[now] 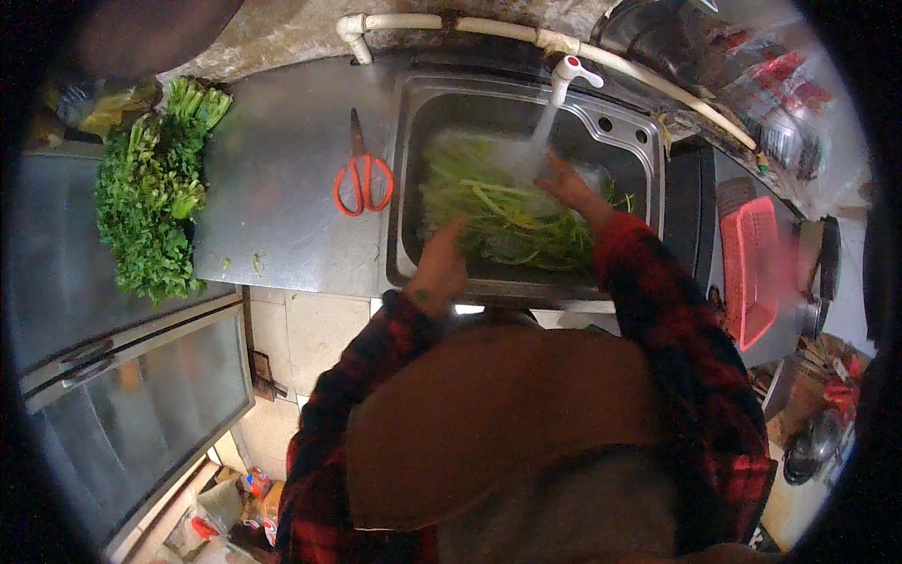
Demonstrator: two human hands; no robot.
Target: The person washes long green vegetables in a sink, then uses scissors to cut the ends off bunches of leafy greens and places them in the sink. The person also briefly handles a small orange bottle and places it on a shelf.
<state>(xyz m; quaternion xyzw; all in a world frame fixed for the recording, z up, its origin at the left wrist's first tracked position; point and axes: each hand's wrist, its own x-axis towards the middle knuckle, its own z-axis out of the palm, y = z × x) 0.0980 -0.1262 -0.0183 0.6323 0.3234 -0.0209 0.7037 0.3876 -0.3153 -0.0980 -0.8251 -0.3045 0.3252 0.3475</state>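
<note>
Long green vegetable stalks (507, 204) lie in water in the stainless steel sink (655, 176) before me. Water pours from the white tap (561, 81) with a red mark into the basin. My left hand (444, 264) reaches over the near left side of the sink, its fingertips at the stalks' edge. Under the stream's right side is my right hand (569, 189), fingers spread above the stalks. Motion blurs both hands, and I see nothing clearly held in the right one. Whether the left fingers grip any stalks is hidden.
Red-handled scissors (363, 185) lie on the metal counter (289, 176) left of the sink. Leafy green bunches (151, 204) are heaped farther left. A pink plastic basket (750, 271) stands at the right. White pipe (493, 28) runs along the wall behind the sink.
</note>
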